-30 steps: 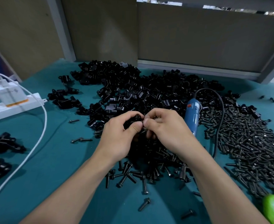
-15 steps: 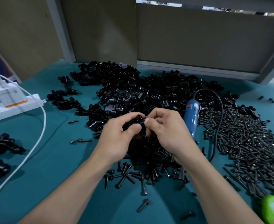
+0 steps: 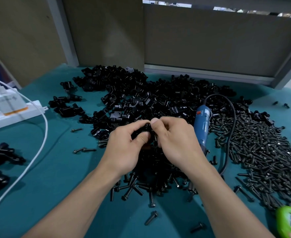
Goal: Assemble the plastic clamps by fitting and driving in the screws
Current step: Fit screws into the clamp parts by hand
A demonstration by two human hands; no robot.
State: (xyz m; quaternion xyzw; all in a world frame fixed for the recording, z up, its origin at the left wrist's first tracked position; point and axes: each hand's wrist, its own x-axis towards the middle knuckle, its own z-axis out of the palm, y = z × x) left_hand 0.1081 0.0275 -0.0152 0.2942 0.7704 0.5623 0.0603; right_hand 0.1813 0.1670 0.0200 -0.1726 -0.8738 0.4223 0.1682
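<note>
**Two hands, one clamp, two heaps**

Two bare hands meet over the middle of the teal table (image 3: pixel 55 172). The left hand (image 3: pixel 124 148) grips one black clamp (image 3: pixel 140 133), thumb pressed on its near face and fingers curled over the top. The right hand (image 3: pixel 177 143) is closed narrowly, thumb and forefinger pinching one screw (image 3: pixel 147 125) at the top of that clamp; most of the clamp is hidden by the fingers.

Beyond the hands, a heap of clamp parts (image 3: pixel 141 97) runs toward the far edge, too many to count. A second heap, of screws (image 3: pixel 261 152), covers the right side, and a smaller scatter lies under the wrists. Both heaps lie loose on the table.

One blue power screwdriver (image 3: pixel 202 124) lies just beside the right hand, its black cord (image 3: pixel 232 127) looping over the screws. Two clamps (image 3: pixel 2 155) sit apart at the left edge. Three single screws lie left of the hands, and two more near the front edge.

One white power strip (image 3: pixel 12 115) with one plug (image 3: pixel 7 102) and a white cable (image 3: pixel 38 152) is at the left edge. One green device (image 3: pixel 290 222) shows at the near right corner.
</note>
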